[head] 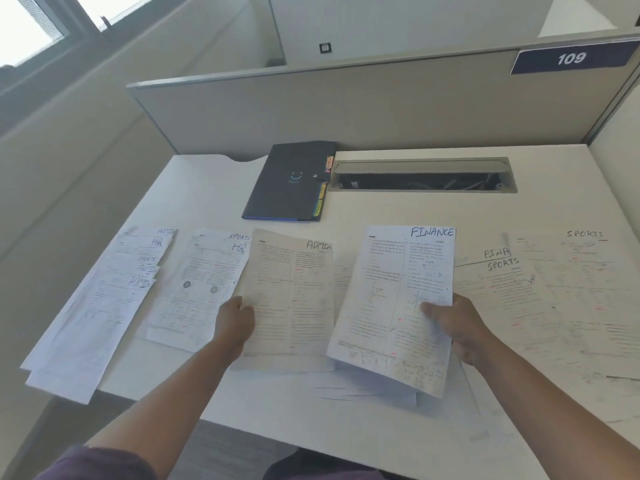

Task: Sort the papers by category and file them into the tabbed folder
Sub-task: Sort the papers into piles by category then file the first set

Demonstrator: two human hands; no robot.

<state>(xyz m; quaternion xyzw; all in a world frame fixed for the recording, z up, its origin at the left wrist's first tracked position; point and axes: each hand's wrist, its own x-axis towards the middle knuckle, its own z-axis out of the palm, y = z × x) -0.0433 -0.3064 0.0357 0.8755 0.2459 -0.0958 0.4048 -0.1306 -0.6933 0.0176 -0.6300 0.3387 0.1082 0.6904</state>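
My left hand (236, 322) pinches the left edge of a sheet marked ADMIN (294, 292), lifted off the desk. A sheet marked FINANCE (391, 299) is held up at its right edge by my right hand (453, 323), thumb on top. The closed dark tabbed folder (291, 181) lies at the back of the desk, its coloured tabs on the right side. A fanned pile with HR, SPORTS and ADMIN labels (104, 299) lies at the far left. Beside it is a small HR and SPORTS pile (201, 282). Sheets marked FINA and SPORTS (519, 296) spread at the right.
The white desk (398, 209) has a grey cable slot (422, 174) at the back right of the folder. Beige partition walls enclose the desk behind and on the right. More loose sheets (374, 386) lie under the held pages near the front edge.
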